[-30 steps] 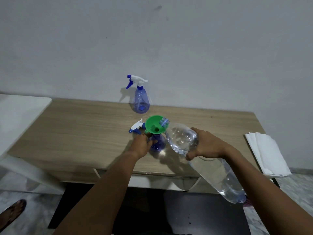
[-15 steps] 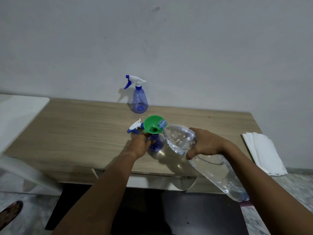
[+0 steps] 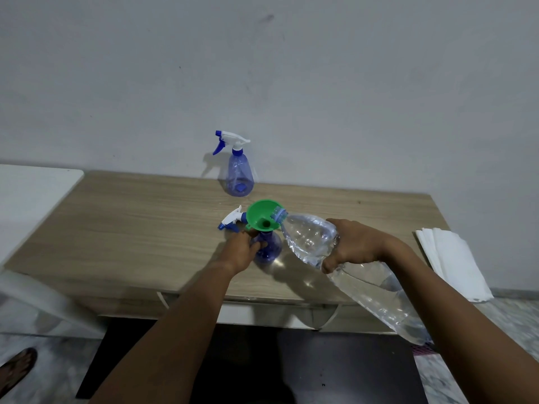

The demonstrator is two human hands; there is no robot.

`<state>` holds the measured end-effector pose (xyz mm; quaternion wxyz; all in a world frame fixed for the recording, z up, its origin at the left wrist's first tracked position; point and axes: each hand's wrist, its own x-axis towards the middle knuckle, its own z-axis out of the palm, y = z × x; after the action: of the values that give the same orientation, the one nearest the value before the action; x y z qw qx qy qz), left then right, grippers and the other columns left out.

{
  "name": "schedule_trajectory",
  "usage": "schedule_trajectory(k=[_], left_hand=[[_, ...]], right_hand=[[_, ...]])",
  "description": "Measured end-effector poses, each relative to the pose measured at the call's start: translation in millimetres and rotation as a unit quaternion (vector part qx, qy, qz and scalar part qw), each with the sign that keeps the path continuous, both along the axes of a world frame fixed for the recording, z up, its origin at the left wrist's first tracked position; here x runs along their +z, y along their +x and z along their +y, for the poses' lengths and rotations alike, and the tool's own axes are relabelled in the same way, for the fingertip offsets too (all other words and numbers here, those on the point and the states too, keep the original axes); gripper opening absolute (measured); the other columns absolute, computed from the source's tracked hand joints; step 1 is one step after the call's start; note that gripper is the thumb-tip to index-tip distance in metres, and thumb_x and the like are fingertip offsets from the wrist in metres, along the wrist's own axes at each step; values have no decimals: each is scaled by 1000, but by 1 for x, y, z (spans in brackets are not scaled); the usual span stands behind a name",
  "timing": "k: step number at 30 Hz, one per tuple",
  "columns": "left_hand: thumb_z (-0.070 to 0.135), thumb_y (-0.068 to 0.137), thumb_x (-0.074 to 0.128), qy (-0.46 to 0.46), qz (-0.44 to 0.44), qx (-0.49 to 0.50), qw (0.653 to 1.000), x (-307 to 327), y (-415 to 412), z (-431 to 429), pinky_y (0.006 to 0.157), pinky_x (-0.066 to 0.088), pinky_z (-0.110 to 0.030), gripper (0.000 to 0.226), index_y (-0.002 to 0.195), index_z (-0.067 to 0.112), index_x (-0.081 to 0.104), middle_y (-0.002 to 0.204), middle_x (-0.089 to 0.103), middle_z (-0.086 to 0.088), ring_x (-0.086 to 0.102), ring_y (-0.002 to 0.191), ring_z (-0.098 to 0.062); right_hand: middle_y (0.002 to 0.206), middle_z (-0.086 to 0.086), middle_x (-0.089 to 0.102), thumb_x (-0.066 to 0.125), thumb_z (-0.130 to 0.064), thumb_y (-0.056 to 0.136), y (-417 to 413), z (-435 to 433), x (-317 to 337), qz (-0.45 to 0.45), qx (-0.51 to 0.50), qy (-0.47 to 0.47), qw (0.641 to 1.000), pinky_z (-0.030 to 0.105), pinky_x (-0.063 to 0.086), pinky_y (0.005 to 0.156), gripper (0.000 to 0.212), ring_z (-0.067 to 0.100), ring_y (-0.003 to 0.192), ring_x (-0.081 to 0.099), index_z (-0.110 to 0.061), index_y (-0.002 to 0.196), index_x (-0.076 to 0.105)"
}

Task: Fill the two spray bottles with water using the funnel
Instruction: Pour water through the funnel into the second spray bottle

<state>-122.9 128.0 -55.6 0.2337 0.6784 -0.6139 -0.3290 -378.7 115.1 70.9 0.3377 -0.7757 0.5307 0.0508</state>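
- The left hand (image 3: 242,252) is wrapped round the lower body of the open spray bottle (image 3: 269,249), most likely to brace it so the top-heavy load does not tip it.
- The right hand (image 3: 355,246) is clamped on the shoulder of a big clear water bottle (image 3: 309,237). The bottle is tilted mouth-down, with its base out past the counter's front edge.
- The water bottle's mouth sits at the right rim of the green funnel (image 3: 261,214), so the pour should land in the bowl. I cannot tell whether water is running.
- The funnel stands in the spray bottle's neck, near the middle of the counter (image 3: 131,228).
- A loose spray head (image 3: 232,221) lies just left of the funnel, taken off to free the neck.
- The second spray bottle (image 3: 239,176) stands capped at the back by the wall, well apart. It looks like the next one to fill.
- A stack of white paper (image 3: 455,263) lies at the right end, perhaps kept for spills.
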Motion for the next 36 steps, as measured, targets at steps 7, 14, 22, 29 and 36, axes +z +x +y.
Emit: schedule_trajectory(k=[7,14,22,29,36], left_hand=[[16,98,60,12,5,11,1000,-1,1,-1,74,35,-14,36,134,16,61,119,69,-6,64,110,-24],[18,97,62,11,10,8,1000,-6,2,-2,78,38,-20,35,132,16,62,117,69,-9,63,108,-25],[24,94,66,13,5,2,1000,-11,5,-5,90,52,-36,31,124,18,66,108,73,-8,67,102,-26],[56,79,58,13,1,4,1000,-47,18,-21,90,56,-45,43,120,44,59,103,73,6,69,97,-19],[28,93,66,3,0,0,1000,-20,7,-10,92,52,-37,36,129,26,63,113,72,-3,66,104,-24]], right_hand=[[87,-4,75,85,-38,51,0,0,4,8,8,9,1000,44,60,76,55,20,80,72,-31,98,59],[88,-2,75,87,-35,56,1,1,7,10,18,19,1000,44,60,77,52,23,83,72,-31,100,59],[89,-2,75,87,-33,58,-1,2,9,12,16,22,1000,46,60,77,50,22,84,72,-29,100,61],[87,0,76,87,-32,57,-1,2,8,9,17,20,1000,46,59,76,46,25,83,72,-26,96,63],[88,6,75,87,-30,61,-2,0,9,12,17,27,999,30,52,58,48,14,65,64,-18,101,65]])
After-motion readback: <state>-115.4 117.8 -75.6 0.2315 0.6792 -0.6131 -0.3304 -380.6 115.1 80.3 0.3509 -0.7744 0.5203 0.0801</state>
